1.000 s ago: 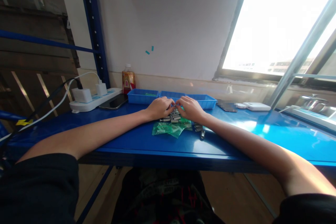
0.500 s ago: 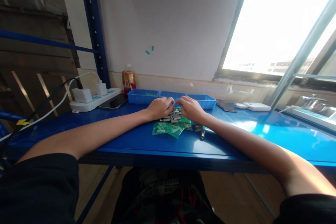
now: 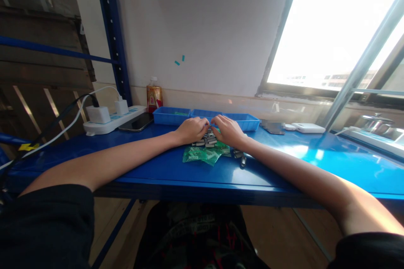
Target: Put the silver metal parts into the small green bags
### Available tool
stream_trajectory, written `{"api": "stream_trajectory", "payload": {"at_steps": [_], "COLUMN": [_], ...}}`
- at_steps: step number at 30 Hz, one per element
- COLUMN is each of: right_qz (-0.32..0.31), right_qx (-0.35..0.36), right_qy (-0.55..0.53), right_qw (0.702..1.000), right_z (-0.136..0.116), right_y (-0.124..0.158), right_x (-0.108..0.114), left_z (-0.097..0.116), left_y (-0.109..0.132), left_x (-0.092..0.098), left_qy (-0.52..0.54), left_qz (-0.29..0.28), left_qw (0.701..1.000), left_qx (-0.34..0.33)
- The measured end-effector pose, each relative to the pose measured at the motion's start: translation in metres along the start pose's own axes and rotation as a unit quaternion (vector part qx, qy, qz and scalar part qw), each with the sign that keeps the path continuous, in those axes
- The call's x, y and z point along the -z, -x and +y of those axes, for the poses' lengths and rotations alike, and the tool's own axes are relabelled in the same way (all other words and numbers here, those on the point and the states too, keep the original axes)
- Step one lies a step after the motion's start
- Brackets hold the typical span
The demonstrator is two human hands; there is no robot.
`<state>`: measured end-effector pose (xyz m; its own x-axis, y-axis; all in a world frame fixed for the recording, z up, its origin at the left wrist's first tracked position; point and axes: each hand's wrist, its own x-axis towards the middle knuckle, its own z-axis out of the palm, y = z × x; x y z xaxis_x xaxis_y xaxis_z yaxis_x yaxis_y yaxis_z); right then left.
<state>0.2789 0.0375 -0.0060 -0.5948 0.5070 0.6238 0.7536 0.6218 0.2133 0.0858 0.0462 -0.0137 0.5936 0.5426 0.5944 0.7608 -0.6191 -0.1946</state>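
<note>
My left hand (image 3: 193,130) is at the far side of a pile of small grey metal cylinders (image 3: 208,139), its fingers bent and closed together. Facing it across the pile, my right hand (image 3: 229,130) has its fingers curled downward, thumb side inward. What either hand pinches is too small or too hidden to make out. Beneath and in front of the pile lie crumpled green plastic bags (image 3: 202,156). A few loose metal cylinders (image 3: 243,161) rest beside the bags, under my right wrist.
Blue plastic bins (image 3: 172,119) stand in a row behind my hands on the blue table (image 3: 151,172). To the left are a phone (image 3: 136,122), a white power strip (image 3: 104,126) and a bottle (image 3: 154,96). White boxes (image 3: 307,128) lie at the right.
The fingertips of both hands have shifted slightly over the pile, with the right fingers curling lower. The bags, cylinders and bins stay in place.
</note>
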Motion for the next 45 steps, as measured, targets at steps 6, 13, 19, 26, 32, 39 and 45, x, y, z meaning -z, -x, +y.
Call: {"api": "stream_trajectory", "payload": {"at_steps": [6,13,19,26,32,39,45], "right_qz": [-0.011,-0.006,-0.012,-0.010,-0.006,-0.005,-0.011], "right_qx": [0.001,-0.007,-0.021,-0.026,-0.030,-0.021,-0.027], "right_qy": [0.002,0.008,-0.006,-0.011,-0.022,-0.029,-0.027], "right_qw": [1.000,1.000,1.000,1.000,0.999,0.999,0.999], "right_z": [-0.0011,0.0005,-0.0014,-0.0025,-0.0017,-0.0012,-0.0020], "right_y": [0.0005,-0.0004,0.0000,0.0007,0.0014,0.0010,0.0008], "right_x": [-0.0004,-0.0038,-0.0018,0.0002,-0.0015,-0.0027,-0.0019], "left_z": [0.0015,0.0017,0.0019,0.0052,0.0062,0.0053,0.0061], "left_y": [-0.0005,-0.0004,0.0000,0.0007,0.0008,0.0003,0.0007], "left_x": [0.0020,0.0032,0.0040,0.0061,0.0072,0.0058,0.0073], "left_qy": [0.010,0.053,0.068,0.016,0.006,0.001,0.009], "left_qz": [-0.003,-0.020,-0.015,0.014,0.017,0.013,0.008], "left_qw": [1.000,0.998,0.997,1.000,1.000,1.000,1.000], "left_qx": [0.000,0.013,0.019,0.020,0.022,0.015,0.014]}}
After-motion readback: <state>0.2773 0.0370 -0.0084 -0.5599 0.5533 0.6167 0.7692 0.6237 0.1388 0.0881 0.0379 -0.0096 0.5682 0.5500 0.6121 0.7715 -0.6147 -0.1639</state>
